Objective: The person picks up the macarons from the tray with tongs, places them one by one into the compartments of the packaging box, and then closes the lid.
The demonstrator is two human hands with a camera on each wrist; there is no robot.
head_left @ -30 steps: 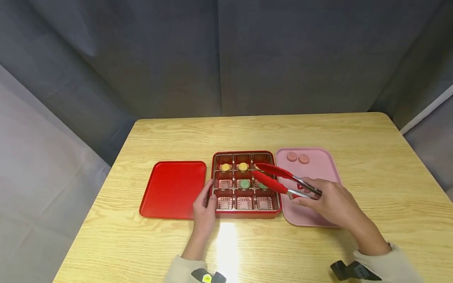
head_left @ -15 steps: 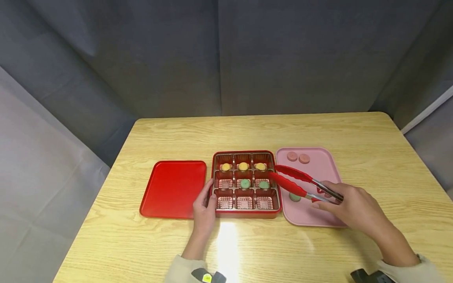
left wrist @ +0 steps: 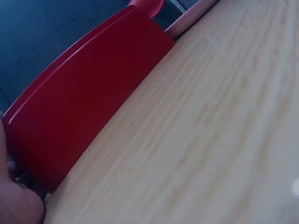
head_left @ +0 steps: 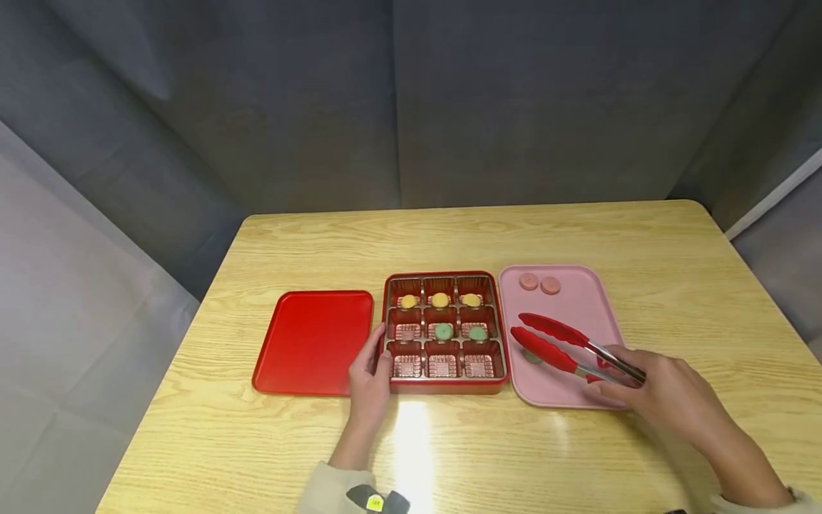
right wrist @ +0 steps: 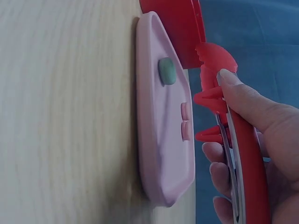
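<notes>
My left hand (head_left: 370, 385) rests at the front left corner of a red box (head_left: 449, 387), fingers straight along its side, thumb at the rim. A clear divided insert in the box holds a row of yellow round pieces (head_left: 439, 300) at the back and two green ones (head_left: 444, 331) in the middle row. In my right hand (head_left: 674, 392), I grip red-tipped metal tongs (head_left: 551, 351), their jaws parted over the pink tray (head_left: 571, 397). Another green round piece (right wrist: 167, 71) lies on that tray, partly covered by the tongs in the head view.
Two pink round pieces (head_left: 539, 283) lie near the tray's back edge. A flat red lid (head_left: 315, 343) is left of the box on the wooden table (head_left: 321, 250). Dark curtains (head_left: 289, 107) hang behind the table.
My right hand has drawn the tongs rightward, from above the box to over the pink tray. The tray's green piece has come partly into sight. My left hand stays at the box.
</notes>
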